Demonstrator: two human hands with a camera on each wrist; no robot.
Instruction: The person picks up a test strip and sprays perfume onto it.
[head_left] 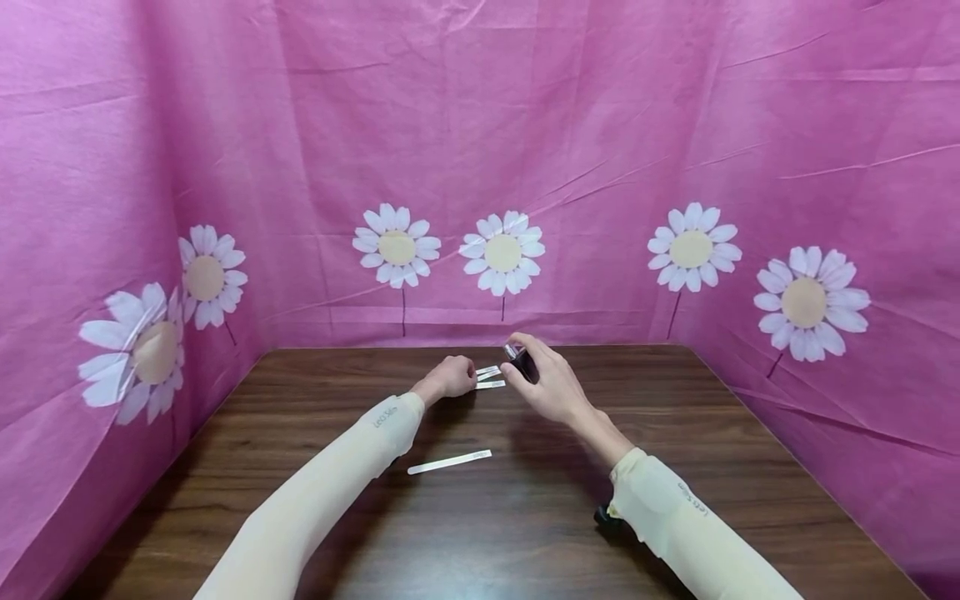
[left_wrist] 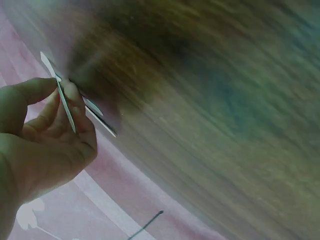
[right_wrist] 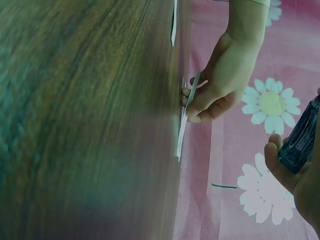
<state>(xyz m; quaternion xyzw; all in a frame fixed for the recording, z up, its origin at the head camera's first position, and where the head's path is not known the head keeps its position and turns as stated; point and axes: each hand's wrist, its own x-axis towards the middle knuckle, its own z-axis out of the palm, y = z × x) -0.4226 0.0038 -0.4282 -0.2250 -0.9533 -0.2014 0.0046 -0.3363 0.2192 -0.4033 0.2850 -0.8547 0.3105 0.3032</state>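
Note:
Near the back of the table, my left hand pinches a thin white paper strip between thumb and fingers. A couple more white strips lie by that hand, with small print at their ends. My right hand grips a small dark spray bottle with a silvery top. It holds the bottle above the table, just right of the strips. The fingers hide part of the bottle. Closer to me, a separate white strip lies on the wood, apart from both hands.
The dark wooden table is bordered at the back and sides by a pink cloth printed with white daisies. A small black object shows beside the right sleeve; what it is I cannot tell.

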